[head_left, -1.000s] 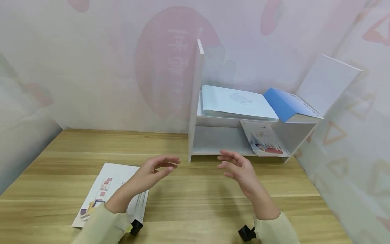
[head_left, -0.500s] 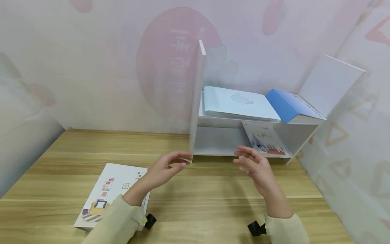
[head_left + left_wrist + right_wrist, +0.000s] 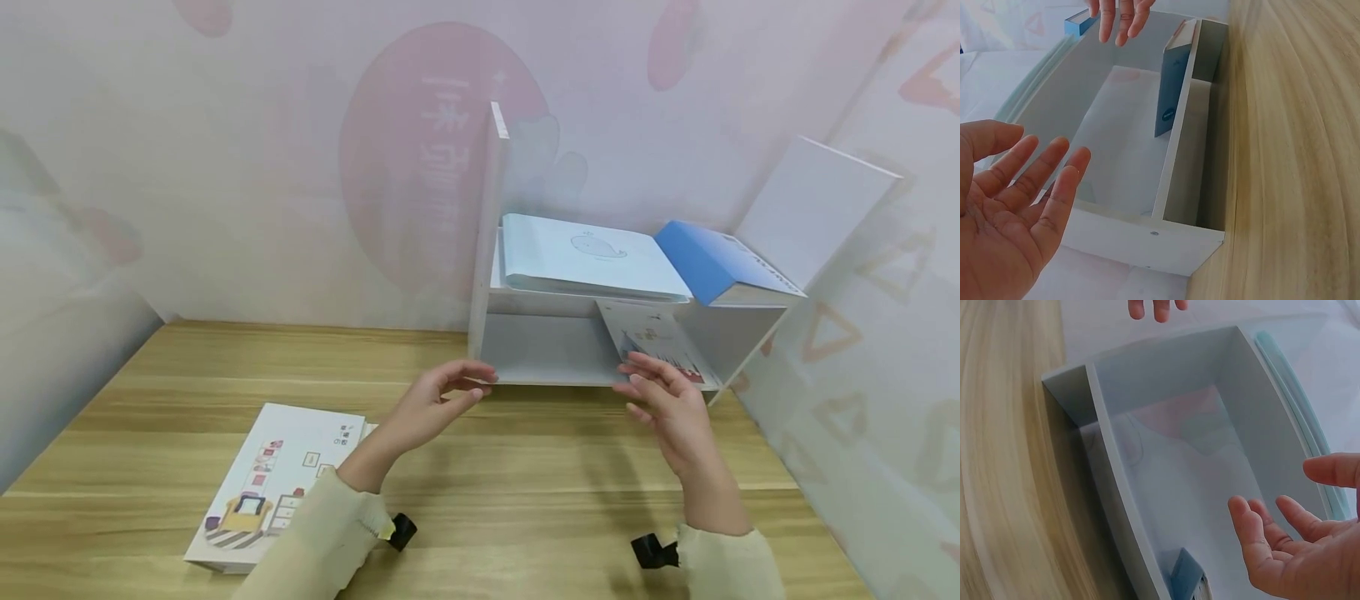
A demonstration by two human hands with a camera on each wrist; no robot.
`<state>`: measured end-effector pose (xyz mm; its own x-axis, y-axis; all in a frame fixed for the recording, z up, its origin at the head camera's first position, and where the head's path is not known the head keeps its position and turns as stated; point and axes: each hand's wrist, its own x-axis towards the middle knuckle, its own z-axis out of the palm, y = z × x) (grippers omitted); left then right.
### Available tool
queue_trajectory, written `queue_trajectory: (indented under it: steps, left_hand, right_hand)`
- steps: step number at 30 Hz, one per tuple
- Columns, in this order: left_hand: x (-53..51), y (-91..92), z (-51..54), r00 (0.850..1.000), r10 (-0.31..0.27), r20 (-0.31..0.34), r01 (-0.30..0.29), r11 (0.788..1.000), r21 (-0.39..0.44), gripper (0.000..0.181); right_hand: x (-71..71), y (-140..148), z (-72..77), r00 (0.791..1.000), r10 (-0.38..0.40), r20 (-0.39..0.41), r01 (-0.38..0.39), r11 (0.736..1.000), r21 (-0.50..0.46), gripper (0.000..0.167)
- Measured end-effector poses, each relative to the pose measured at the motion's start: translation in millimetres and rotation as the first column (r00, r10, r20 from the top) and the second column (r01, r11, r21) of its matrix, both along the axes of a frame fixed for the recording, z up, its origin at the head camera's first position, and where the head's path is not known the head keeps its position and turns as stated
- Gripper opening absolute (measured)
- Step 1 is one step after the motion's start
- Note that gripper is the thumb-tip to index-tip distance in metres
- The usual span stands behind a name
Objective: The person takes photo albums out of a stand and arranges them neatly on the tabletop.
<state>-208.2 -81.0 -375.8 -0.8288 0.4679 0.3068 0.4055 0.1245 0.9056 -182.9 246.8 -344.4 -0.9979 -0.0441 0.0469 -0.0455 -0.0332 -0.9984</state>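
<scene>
My left hand (image 3: 431, 408) hovers above the table, just in front of the lower left corner of a small white shelf (image 3: 483, 250). Its fingers are loosely bent around nothing. My right hand (image 3: 671, 408) is likewise raised, partly covering a picture book (image 3: 648, 325) that leans inside the lower compartment. From the left wrist, that book's blue side (image 3: 1172, 87) can be seen, near the right hand's fingertips (image 3: 1124, 31). A closed white book (image 3: 300, 450) with a drawn room lies on the table, partly behind my left sleeve.
On the upper board lie a pale blue book (image 3: 592, 254) with a whale drawing and a thick blue book (image 3: 723, 262). The shelf's right end panel (image 3: 813, 212) rises past them. A patterned wall (image 3: 262, 167) stands behind the wooden table (image 3: 510, 517).
Both hands have moved right and slightly forward, toward the shelf's lower compartment. More of the white book on the table shows. The books and shelf stay put.
</scene>
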Motion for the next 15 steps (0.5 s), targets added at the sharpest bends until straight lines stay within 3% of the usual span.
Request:
queue_trajectory:
  steps: [15]
  left_hand:
    - [-21.4,36.1,-8.8,0.998,-0.060,-0.011,0.060,0.998,0.029,0.029]
  right_hand:
    - [-0.8,31.8,1.8,0.997,-0.079,-0.012,0.077,0.992,-0.099,0.021]
